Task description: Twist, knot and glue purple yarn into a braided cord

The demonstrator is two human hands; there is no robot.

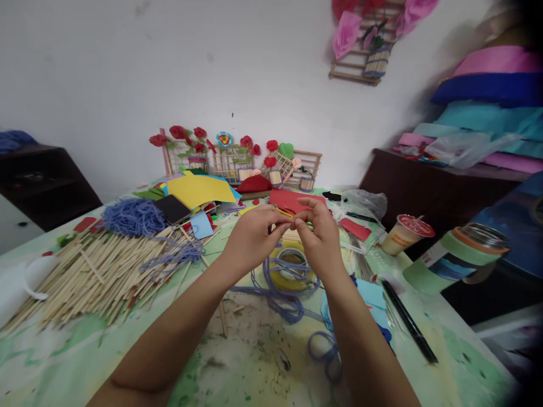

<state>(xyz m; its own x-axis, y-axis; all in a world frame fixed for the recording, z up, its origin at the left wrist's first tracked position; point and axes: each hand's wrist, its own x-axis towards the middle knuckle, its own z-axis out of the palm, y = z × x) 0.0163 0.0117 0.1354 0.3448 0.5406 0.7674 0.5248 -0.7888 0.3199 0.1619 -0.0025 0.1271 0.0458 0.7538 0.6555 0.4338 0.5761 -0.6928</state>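
My left hand and my right hand meet over the middle of the table. Between their fingertips is a thin yellow strip, which may be paper. Thumb and forefinger of my left hand pinch one end. The right fingertips are pressed together at the other end, with the other right fingers curled loosely above. Below the hands sits a roll of yellow tape, with purple yarn looped over and around it. A sheet of red paper lies just behind the hands.
Thin wooden sticks and a purple yarn bundle spread on the left. Yellow paper lies behind them. Stick frames with red flowers lean on the wall. At right are a drink cup, green bottle and black pen.
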